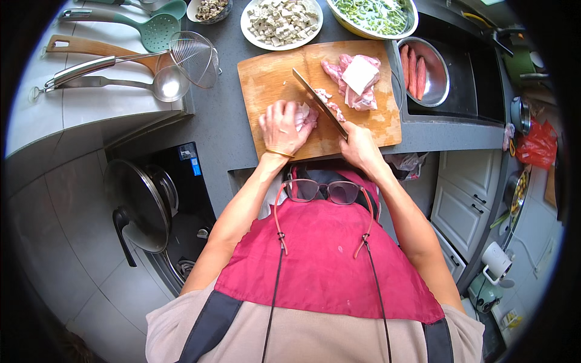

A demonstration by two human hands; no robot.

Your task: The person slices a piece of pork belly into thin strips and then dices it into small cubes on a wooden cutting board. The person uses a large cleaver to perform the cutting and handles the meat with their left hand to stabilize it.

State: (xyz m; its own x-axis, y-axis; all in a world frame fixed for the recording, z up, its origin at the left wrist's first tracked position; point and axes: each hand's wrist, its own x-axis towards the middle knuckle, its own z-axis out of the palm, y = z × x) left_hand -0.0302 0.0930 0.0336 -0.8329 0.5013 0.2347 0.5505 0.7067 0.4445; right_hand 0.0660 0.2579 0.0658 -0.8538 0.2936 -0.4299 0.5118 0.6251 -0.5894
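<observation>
A wooden cutting board [272, 75] lies on the grey counter before me. My left hand [281, 125] presses down on a piece of raw meat [307, 117] near the board's front left, fingers bent over it. In my right hand [358, 145] is the handle of a kitchen knife [317, 100], its blade slanting up and leftward across the board. Small chopped bits of meat [335, 110] lie along the blade's right side. A larger lump of raw meat [363, 93] with a white slab of fat or skin on top sits at the board's back right.
Behind the board stand a plate of diced tofu-like cubes [290, 44], a bowl of chopped greens [408, 27] and a small bowl of chopped food [222, 17]. A steel bowl [444, 84] with pinkish-orange sticks rests in the sink [467, 86]. Utensils, including a ladle [171, 85], hang at left.
</observation>
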